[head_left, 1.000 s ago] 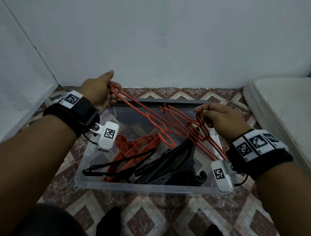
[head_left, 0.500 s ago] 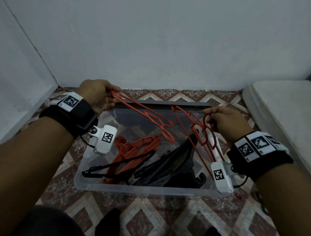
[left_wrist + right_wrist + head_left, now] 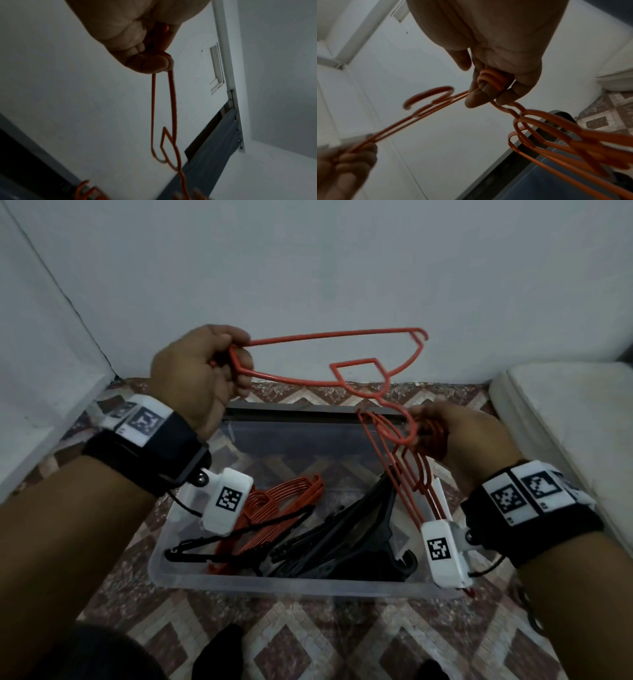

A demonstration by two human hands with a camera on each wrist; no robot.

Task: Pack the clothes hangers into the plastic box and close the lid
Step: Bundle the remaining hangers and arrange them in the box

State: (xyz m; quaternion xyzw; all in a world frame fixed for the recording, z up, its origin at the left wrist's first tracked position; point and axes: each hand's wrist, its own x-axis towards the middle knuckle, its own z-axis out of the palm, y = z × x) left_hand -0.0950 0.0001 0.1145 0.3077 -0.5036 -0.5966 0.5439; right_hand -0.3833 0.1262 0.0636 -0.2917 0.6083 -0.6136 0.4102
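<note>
Left hand [image 3: 195,378] is now lifting one orange hanger [image 3: 329,361] clear of the bunch [image 3: 411,470], fingers gripping its end; right hand [image 3: 459,440] is gripping the bunch's hooks over the box [image 3: 274,580], separated, next going in

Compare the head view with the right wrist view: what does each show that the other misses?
Only the head view shows the plastic box interior, with orange hangers and black hangers lying inside.

Only the right wrist view shows the right hand from the palm side, its fingers curled round the stacked hooks of its orange bundle.

Both show the left hand gripping one end of a single orange hanger, and the right hand's bundle.
</note>
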